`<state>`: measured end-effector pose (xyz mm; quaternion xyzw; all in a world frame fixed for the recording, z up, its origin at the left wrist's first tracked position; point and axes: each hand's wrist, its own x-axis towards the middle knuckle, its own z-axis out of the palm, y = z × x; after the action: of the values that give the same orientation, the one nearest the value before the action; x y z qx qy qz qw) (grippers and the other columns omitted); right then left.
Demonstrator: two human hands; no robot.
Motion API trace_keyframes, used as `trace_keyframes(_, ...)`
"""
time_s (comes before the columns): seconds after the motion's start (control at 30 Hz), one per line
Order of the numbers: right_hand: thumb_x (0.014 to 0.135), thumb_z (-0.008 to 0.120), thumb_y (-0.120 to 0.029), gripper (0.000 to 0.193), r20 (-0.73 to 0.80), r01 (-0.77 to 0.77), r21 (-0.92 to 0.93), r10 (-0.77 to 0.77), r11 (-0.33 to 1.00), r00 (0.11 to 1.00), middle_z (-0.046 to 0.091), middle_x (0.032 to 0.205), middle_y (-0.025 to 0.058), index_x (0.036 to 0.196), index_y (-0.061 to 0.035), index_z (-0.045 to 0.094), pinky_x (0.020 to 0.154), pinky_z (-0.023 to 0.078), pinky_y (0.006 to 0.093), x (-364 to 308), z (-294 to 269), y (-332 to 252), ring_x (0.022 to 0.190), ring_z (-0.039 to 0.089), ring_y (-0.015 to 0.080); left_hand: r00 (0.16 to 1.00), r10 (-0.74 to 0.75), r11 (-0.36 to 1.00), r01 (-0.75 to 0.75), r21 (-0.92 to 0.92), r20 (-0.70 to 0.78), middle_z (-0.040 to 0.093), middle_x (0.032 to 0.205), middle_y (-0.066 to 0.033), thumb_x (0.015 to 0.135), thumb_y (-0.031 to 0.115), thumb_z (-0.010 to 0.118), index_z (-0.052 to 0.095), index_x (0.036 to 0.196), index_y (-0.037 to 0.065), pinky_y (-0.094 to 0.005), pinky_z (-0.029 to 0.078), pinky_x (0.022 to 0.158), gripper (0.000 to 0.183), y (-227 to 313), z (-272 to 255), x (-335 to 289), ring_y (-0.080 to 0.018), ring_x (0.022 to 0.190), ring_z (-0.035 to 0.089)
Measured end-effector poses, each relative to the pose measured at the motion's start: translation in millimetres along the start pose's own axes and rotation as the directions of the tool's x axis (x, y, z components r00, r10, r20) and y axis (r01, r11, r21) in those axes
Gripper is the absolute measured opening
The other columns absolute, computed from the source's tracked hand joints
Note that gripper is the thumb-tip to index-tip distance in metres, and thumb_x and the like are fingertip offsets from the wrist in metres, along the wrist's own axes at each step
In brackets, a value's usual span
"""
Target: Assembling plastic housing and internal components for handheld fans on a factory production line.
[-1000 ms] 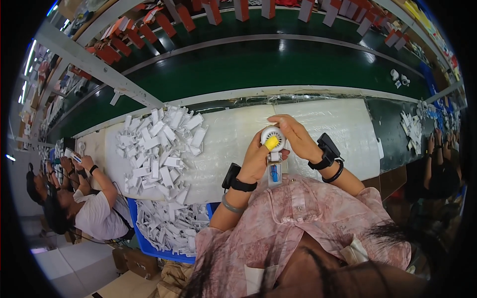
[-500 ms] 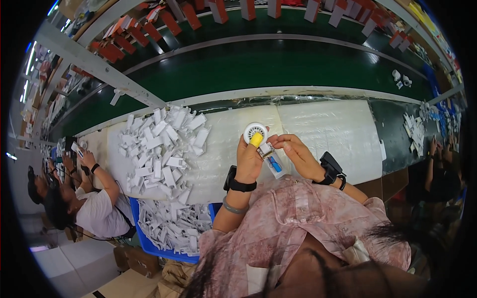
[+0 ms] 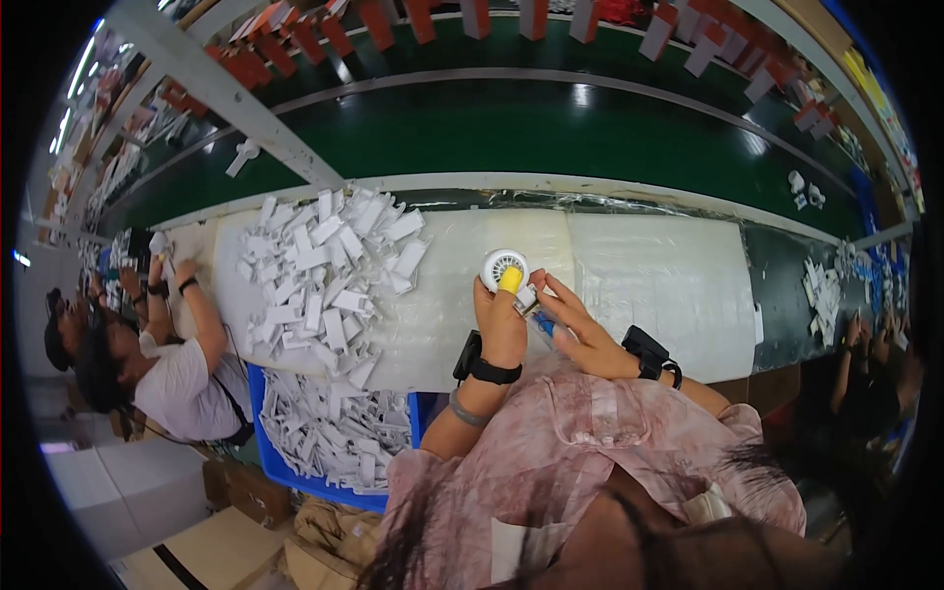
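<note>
A small white handheld fan (image 3: 491,263) with a round, slotted grille is in front of me, above the padded worktop. My left hand (image 3: 501,329) grips it just below the grille, and a yellow cover sits on the thumb that presses against the head. From the right, my right hand (image 3: 588,344) closes its fingers around the fan's lower part. Between the hands a blue cylindrical piece (image 3: 543,323) shows in part, along with a small white piece of the body. The rest of the handle is hidden behind my right fingers.
Loose white plastic casings (image 3: 320,261) lie heaped on the worktop at left. Below them a blue crate (image 3: 264,418) holds more casings. A green conveyor (image 3: 472,133) runs beyond, with orange-and-white boxes (image 3: 475,18) on its far side. People work at left and far right.
My right hand has moved in over the fan's lower part and now covers most of the handle and its blue piece. The whole view has shifted slightly.
</note>
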<state>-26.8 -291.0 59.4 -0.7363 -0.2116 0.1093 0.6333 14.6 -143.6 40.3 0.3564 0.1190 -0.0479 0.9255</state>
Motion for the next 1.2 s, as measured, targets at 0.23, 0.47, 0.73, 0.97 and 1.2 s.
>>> trace_keyframes(0.23, 0.086, 0.057, -0.04, 0.071, 0.311, 0.268, -0.73, -0.043, 0.628, 0.949, 0.019, 0.15, 0.0203, 0.14, -0.0011, 0.033, 0.109, 0.022, 0.045, 31.7, 39.9, 12.8, 0.138, 0.02, 0.0343, 0.968, 0.082, 0.983, -0.118, -0.141, -0.236, 0.055, 0.107, -0.0178, 0.09, 0.008, 0.055, 0.041, 0.116, 0.001, -0.0363, 0.055, 0.077, 0.031, 5.9, -44.1, 7.6, -0.0285, 0.091, 0.063)
trace_keyframes(0.47, 0.091, 0.05, -0.01, 0.033, 0.209, 0.194, -0.333, -0.129, 0.923, 0.969, 0.055, 0.112, 0.0145, 0.123, -0.0034, 0.051, 0.086, 0.043, 0.0324, 121.6, 44.5, 11.6, 0.097, 0.056, 0.0244, 0.877, 0.234, 0.938, -0.318, -0.141, -0.42, 0.057, 0.115, -0.0148, 0.095, 0.019, 0.048, 0.047, 0.119, 0.002, -0.0463, 0.049, 0.093, 0.029, 48.1, -109.3, -5.0, -0.0273, 0.098, 0.059)
trace_keyframes(0.73, 0.08, 0.054, 0.0, 0.061, 0.416, 0.375, -0.587, -0.13, 0.718, 0.9, 0.047, 0.127, 0.0139, 0.138, -0.0118, 0.036, 0.072, 0.053, 0.0332, 226.0, 108.3, 99.2, 0.095, 0.06, 0.0248, 0.828, 0.253, 0.884, -0.408, -0.228, -0.5, 0.055, 0.12, -0.0152, 0.093, 0.019, 0.053, 0.045, 0.122, 0.003, -0.0452, 0.048, 0.094, 0.034, 64.5, -126.2, -23.5, -0.0259, 0.097, 0.059)
trace_keyframes(0.97, 0.079, 0.055, -0.006, 0.043, 0.582, 0.521, -0.779, 0.092, 0.35, 0.808, 0.054, 0.108, 0.0101, 0.122, -0.01, 0.05, 0.06, 0.052, 0.0419, 233.3, 104.8, 123.0, 0.073, 0.064, 0.0298, 0.83, 0.231, 0.908, -0.372, -0.195, -0.508, 0.054, 0.12, -0.0145, 0.093, 0.023, 0.053, 0.048, 0.12, 0.001, -0.0452, 0.047, 0.096, 0.035, 66.4, -119.0, -26.4, -0.0246, 0.099, 0.057)
trace_keyframes(1.2, 0.088, 0.062, -0.008, 0.016, -0.022, -0.246, 0.124, 0.251, 0.961, 0.968, 0.06, 0.087, 0.0062, 0.1, -0.0009, 0.055, 0.057, 0.052, 0.023, 144.7, 30.7, 124.9, 0.065, 0.062, 0.0127, 0.872, 0.165, 0.942, -0.278, -0.189, -0.46, 0.055, 0.118, -0.014, 0.094, 0.021, 0.051, 0.048, 0.12, 0.001, -0.0444, 0.048, 0.095, 0.033, 53.3, -109.1, -4.6, -0.0243, 0.098, 0.058)
